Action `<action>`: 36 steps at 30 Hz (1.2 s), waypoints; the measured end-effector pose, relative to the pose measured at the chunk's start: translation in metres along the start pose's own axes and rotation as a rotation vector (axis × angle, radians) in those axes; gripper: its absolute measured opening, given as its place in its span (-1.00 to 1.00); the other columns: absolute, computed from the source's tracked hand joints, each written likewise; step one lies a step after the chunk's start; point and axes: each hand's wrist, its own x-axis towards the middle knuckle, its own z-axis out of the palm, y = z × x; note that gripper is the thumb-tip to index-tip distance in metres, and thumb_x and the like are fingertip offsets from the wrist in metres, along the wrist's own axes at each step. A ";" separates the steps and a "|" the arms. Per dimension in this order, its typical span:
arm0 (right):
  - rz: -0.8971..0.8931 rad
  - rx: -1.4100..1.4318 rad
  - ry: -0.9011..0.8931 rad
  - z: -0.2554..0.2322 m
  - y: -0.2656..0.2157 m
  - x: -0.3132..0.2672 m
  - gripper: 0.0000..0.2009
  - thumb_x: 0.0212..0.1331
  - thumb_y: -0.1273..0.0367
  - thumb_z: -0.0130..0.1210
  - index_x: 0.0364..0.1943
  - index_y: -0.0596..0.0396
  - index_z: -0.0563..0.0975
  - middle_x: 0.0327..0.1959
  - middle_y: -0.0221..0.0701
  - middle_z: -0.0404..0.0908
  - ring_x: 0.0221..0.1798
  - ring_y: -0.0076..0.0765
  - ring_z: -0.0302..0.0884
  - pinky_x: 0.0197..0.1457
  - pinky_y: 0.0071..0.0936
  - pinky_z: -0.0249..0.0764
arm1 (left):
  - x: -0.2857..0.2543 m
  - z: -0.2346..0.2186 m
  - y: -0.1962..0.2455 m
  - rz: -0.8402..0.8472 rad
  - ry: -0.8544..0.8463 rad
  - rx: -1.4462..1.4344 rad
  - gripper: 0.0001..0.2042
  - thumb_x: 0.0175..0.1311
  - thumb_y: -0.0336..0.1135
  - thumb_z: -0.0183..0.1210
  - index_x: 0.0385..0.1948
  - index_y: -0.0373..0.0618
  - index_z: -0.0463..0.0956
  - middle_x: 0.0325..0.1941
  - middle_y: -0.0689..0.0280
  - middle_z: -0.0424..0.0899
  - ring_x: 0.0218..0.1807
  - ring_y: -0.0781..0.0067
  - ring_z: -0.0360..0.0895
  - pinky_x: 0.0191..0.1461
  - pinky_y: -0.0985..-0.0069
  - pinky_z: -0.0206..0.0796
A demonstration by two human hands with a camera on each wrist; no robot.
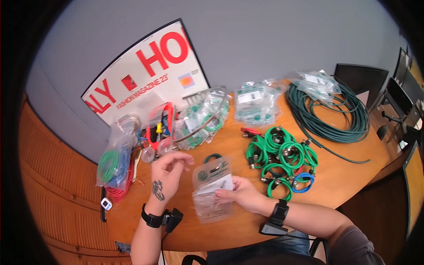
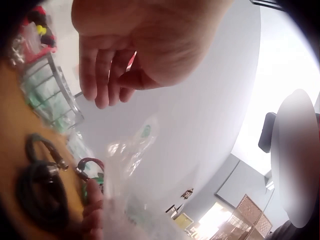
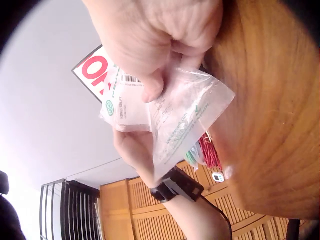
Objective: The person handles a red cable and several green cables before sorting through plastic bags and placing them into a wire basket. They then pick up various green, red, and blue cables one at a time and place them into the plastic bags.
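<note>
My right hand pinches a clear plastic bag by its right side, thumb over a white barcode label. Green print runs along the bag in the right wrist view. To the left of it my left hand is raised, fingers relaxed and slightly bent, holding nothing; its palm shows in the left wrist view. Partly hidden behind the bag, a dark coiled cable lies on the table, and its metal connector shows in the left wrist view.
Right of the bag lie several coiled green cables and a blue one. Behind are stacked clear packets, a large dark cable coil and a wire basket of bags. Bagged cables sit at the left edge.
</note>
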 end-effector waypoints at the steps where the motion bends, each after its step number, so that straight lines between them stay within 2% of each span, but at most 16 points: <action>1: 0.002 -0.004 0.016 -0.003 0.002 0.001 -0.74 0.31 0.42 0.16 0.06 0.10 0.52 -0.08 -0.44 0.66 -0.06 -0.54 0.62 -0.05 -0.54 0.59 | 0.010 0.008 0.003 0.066 0.051 0.003 -0.75 0.25 -0.68 -0.07 -0.20 -0.30 0.60 -0.20 0.23 0.67 -0.18 0.49 0.63 -0.15 0.58 0.47; 4: -0.135 0.045 0.055 -0.010 0.011 0.010 -0.75 0.33 0.42 0.12 0.06 0.10 0.48 -0.09 -0.46 0.64 -0.06 -0.57 0.61 -0.08 -0.54 0.58 | 0.031 0.031 0.033 0.232 0.105 0.153 -0.78 0.21 -0.66 -0.01 -0.22 -0.28 0.61 -0.24 0.23 0.65 -0.24 0.51 0.61 -0.18 0.57 0.44; 6: -0.174 -0.010 0.111 -0.006 0.012 0.012 -0.75 0.35 0.45 0.08 0.07 0.11 0.43 -0.07 -0.46 0.61 -0.05 -0.55 0.60 -0.07 -0.54 0.58 | 0.039 0.053 0.055 0.358 -0.071 0.322 -0.81 0.21 -0.58 0.05 -0.20 -0.27 0.60 -0.26 0.19 0.64 -0.29 0.43 0.62 -0.20 0.53 0.44; 7: -0.220 0.007 0.139 -0.004 0.013 0.012 -0.74 0.35 0.46 0.08 0.08 0.12 0.42 -0.07 -0.45 0.60 -0.05 -0.53 0.60 -0.06 -0.54 0.58 | 0.045 0.067 0.059 0.361 -0.075 0.320 -0.81 0.21 -0.58 0.05 -0.20 -0.27 0.60 -0.26 0.19 0.64 -0.29 0.43 0.62 -0.20 0.53 0.44; 9: -0.247 0.080 0.180 0.000 0.008 0.007 -0.73 0.35 0.51 0.05 0.10 0.13 0.39 -0.07 -0.42 0.59 -0.03 -0.50 0.59 -0.03 -0.55 0.58 | 0.054 0.095 0.068 0.263 -0.484 0.352 -0.80 0.22 -0.46 0.10 -0.15 -0.25 0.58 -0.26 0.12 0.63 -0.31 0.27 0.61 -0.19 0.42 0.45; 12: -0.227 0.042 0.229 -0.004 0.007 0.007 -0.73 0.35 0.52 0.04 0.10 0.13 0.38 -0.06 -0.38 0.58 -0.04 -0.50 0.59 -0.05 -0.58 0.57 | 0.072 0.134 0.056 0.342 -0.605 0.341 -0.75 0.24 -0.36 0.19 -0.09 -0.24 0.56 -0.25 0.13 0.64 -0.32 0.37 0.59 -0.24 0.46 0.42; 15: -0.260 -0.069 0.249 -0.009 0.012 0.011 -0.70 0.32 0.54 0.07 0.10 0.15 0.35 -0.01 -0.36 0.56 0.01 -0.48 0.56 0.03 -0.52 0.51 | 0.086 0.168 0.056 0.219 -0.628 0.392 -0.63 0.18 -0.24 0.27 -0.03 -0.22 0.52 -0.29 0.14 0.62 -0.33 0.29 0.58 -0.26 0.41 0.41; 18: -0.327 -0.062 0.227 -0.011 0.015 0.006 -0.64 0.25 0.55 0.12 0.11 0.18 0.34 0.03 -0.36 0.55 0.03 -0.48 0.52 0.11 -0.49 0.43 | 0.089 0.189 0.047 0.285 -0.579 0.547 -0.53 0.11 -0.14 0.33 0.01 -0.21 0.48 -0.36 0.15 0.59 -0.37 0.28 0.56 -0.29 0.40 0.40; 20: -0.337 -0.209 0.266 -0.011 0.015 0.004 -0.60 0.21 0.56 0.14 0.12 0.20 0.34 0.05 -0.36 0.54 0.01 -0.48 0.51 0.09 -0.52 0.41 | 0.092 0.193 0.047 0.275 -0.580 0.530 -0.48 0.05 -0.17 0.38 0.01 -0.24 0.46 -0.43 0.21 0.54 -0.39 0.37 0.56 -0.31 0.44 0.39; 22: -0.270 -0.229 0.277 -0.013 0.015 0.003 -0.58 0.18 0.57 0.16 0.12 0.19 0.35 0.01 -0.36 0.55 0.03 -0.49 0.49 0.09 -0.52 0.40 | 0.099 0.193 0.050 0.083 -0.616 0.312 -0.48 -0.01 -0.26 0.43 -0.01 -0.29 0.48 -0.42 0.30 0.56 -0.39 0.53 0.54 -0.31 0.53 0.39; 25: -0.402 -0.271 0.293 0.001 -0.003 -0.002 -0.66 0.22 0.57 0.12 0.07 0.08 0.41 -0.15 -0.46 0.61 -0.14 -0.67 0.53 -0.27 -0.70 0.36 | 0.105 0.176 0.064 -0.036 -0.604 0.220 -0.52 -0.02 -0.38 0.42 -0.03 -0.32 0.50 -0.38 0.38 0.58 -0.37 0.68 0.51 -0.30 0.61 0.39; 26: -0.396 -0.270 0.283 0.000 -0.001 0.001 -0.66 0.22 0.57 0.12 0.07 0.08 0.41 -0.15 -0.46 0.61 -0.14 -0.67 0.53 -0.27 -0.70 0.36 | 0.103 0.165 0.068 -0.043 -0.594 0.222 -0.52 -0.02 -0.38 0.42 -0.03 -0.32 0.50 -0.38 0.38 0.58 -0.37 0.68 0.51 -0.30 0.61 0.39; 28: -0.182 -0.040 0.290 -0.005 0.003 0.007 -0.62 0.21 0.59 0.17 0.09 0.17 0.37 -0.06 -0.33 0.61 -0.04 -0.52 0.57 -0.01 -0.59 0.50 | 0.098 0.136 0.079 -0.028 -0.548 0.049 -0.59 0.04 -0.45 0.39 -0.03 -0.31 0.52 -0.31 0.40 0.62 -0.35 0.75 0.50 -0.29 0.70 0.39; 30: -0.234 0.088 0.222 -0.004 0.006 0.008 -0.62 0.24 0.54 0.17 0.11 0.14 0.36 -0.09 -0.33 0.64 -0.06 -0.46 0.63 -0.07 -0.55 0.61 | 0.083 0.099 0.091 -0.015 -0.404 0.050 -0.62 0.08 -0.55 0.36 -0.02 -0.30 0.51 -0.30 0.39 0.63 -0.34 0.76 0.52 -0.30 0.75 0.37; 32: -0.209 0.085 0.210 -0.005 0.000 0.005 -0.63 0.27 0.51 0.16 0.13 0.14 0.37 -0.09 -0.34 0.65 -0.08 -0.46 0.64 -0.07 -0.54 0.62 | 0.065 0.062 0.088 0.105 -0.199 0.023 -0.60 0.07 -0.51 0.38 -0.03 -0.29 0.52 -0.29 0.36 0.66 -0.40 0.78 0.50 -0.34 0.76 0.36; 36: -0.177 0.031 0.230 -0.002 -0.004 0.003 -0.68 0.32 0.50 0.09 0.13 0.14 0.40 -0.09 -0.39 0.66 -0.08 -0.51 0.64 -0.02 -0.53 0.63 | 0.021 -0.007 0.076 -0.067 0.040 0.002 -0.60 0.07 -0.59 0.35 -0.01 -0.30 0.50 -0.28 0.35 0.65 -0.36 0.75 0.52 -0.32 0.78 0.35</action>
